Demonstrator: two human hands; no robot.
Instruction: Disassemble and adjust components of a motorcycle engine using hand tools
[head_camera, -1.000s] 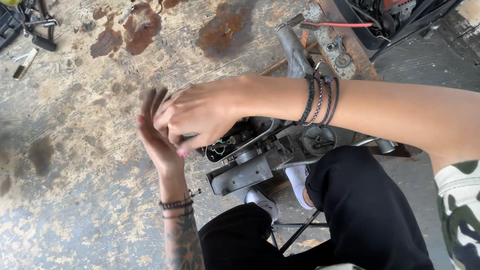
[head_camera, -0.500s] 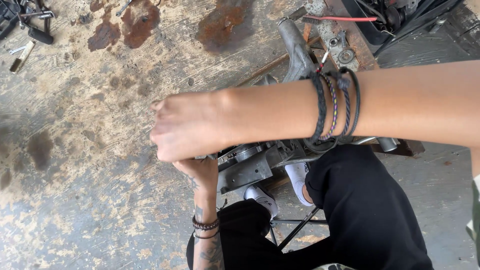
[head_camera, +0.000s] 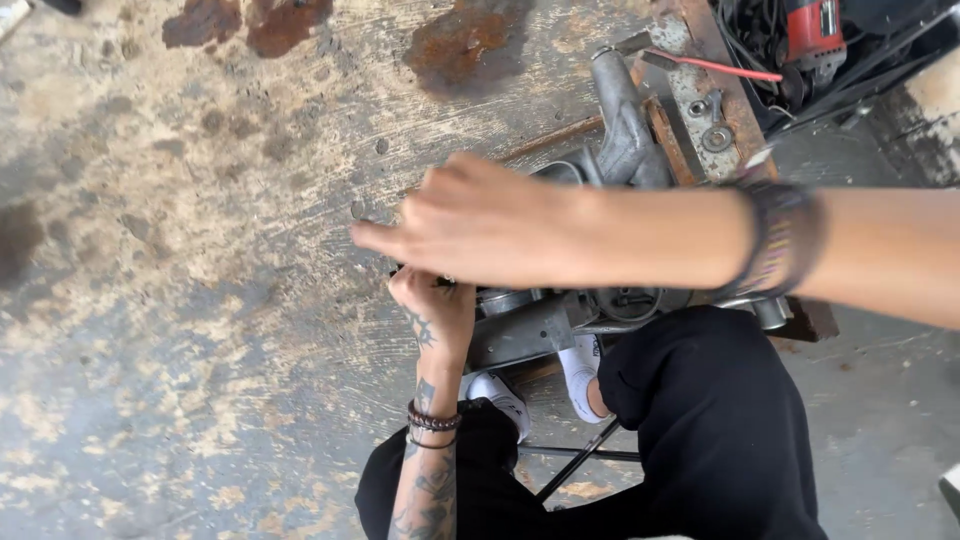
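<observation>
**A:** Since the earlier frame, the right hand (head_camera: 480, 225) has slid further left across the engine part (head_camera: 560, 320), and the left hand (head_camera: 432, 305) has dropped in close under it.

**B:** Where's the part sitting?

**A:** On the floor (head_camera: 200, 300), right in front of the knees, hard against a rusty steel bar (head_camera: 690, 100). Cast grey metal, dull and greasy, with round ports and a long neck poking up behind the forearm.

**B:** And the grips?

**A:** Left fingers are curled tight at the part's left end; what they pinch is hidden. Right fingers lie stretched flat and together, index pointing left, nothing visibly held. Can't tell if they press anything beneath.

**B:** Risks?

**A:** I'd say a slip. Oily casting, bare skin, sharp edges near the knuckles. The right forearm blocks the view, so the left works blind. A small fitting could drop and get lost on that patchy concrete.

**B:** Anything around?

**A:** Beaded bracelets (head_camera: 432, 422) on the left wrist, dark bands (head_camera: 785, 240) on the right, white shoes (head_camera: 580, 365), a red power tool (head_camera: 815, 35) top right.
</observation>
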